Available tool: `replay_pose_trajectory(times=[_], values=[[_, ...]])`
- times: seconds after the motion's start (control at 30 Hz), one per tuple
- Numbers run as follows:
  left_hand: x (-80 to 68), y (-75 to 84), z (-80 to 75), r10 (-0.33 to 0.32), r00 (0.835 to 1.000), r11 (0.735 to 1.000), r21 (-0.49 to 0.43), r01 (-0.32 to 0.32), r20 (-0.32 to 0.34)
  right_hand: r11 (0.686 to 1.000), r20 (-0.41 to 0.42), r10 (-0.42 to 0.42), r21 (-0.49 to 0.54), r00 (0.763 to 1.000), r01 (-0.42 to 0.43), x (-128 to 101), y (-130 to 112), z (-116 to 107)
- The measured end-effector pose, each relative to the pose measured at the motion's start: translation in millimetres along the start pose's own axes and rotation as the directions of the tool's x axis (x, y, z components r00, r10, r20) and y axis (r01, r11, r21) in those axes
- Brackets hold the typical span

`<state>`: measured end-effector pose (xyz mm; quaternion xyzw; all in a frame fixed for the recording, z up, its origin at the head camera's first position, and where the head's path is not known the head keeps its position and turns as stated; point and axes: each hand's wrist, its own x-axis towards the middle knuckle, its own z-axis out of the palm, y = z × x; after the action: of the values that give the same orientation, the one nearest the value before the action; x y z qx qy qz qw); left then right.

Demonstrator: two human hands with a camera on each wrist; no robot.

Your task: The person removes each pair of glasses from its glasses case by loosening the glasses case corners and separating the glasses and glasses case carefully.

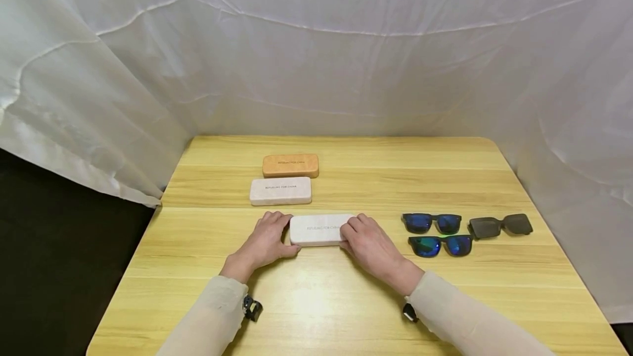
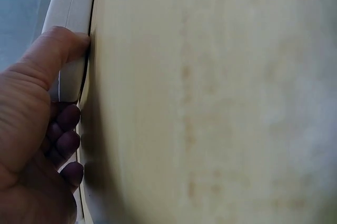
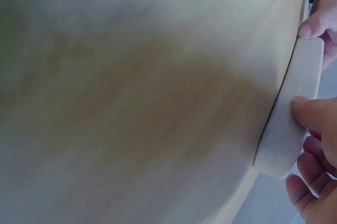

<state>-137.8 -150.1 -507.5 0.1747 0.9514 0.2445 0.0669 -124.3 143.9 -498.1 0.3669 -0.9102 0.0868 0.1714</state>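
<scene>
A white glasses case [image 1: 316, 231] with printed lettering lies closed on the wooden table. At its left end, my left hand [image 1: 267, 240] holds it, the thumb on the front side and the fingers round the end. The right hand [image 1: 368, 243] grips the right end, with fingers over the top and the thumb against the front. In the left wrist view the left thumb [image 2: 58, 50] presses the case's side [image 2: 71, 0] near the seam. The right wrist view shows the right thumb [image 3: 310, 111] on the case's side [image 3: 284, 124], just at the seam line.
Behind lie a second white glasses case [image 1: 281, 191] and an orange-brown case [image 1: 290, 166], both closed. To the right are two pairs of blue-lensed sunglasses [image 1: 419, 224] [image 1: 440, 246] and a dark-lensed pair [image 1: 500, 226]. White curtains [image 1: 346, 81] surround the table [image 1: 316, 312].
</scene>
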Motion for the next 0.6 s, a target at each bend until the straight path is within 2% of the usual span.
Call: replay_pose_trajectory(times=[0.37,0.6], values=[[-3.0,6.6,1.6,-0.052,0.998,0.999,-0.003,0.052,-0.027,0.996,0.046,0.073,-0.047,0.996,-0.071,-7,20,1],[-6.3,13.5,3.1,0.002,0.996,1.000,0.015,-0.001,-0.093,0.992,0.115,0.107,-0.084,0.988,-0.097,-7,26,-1]])
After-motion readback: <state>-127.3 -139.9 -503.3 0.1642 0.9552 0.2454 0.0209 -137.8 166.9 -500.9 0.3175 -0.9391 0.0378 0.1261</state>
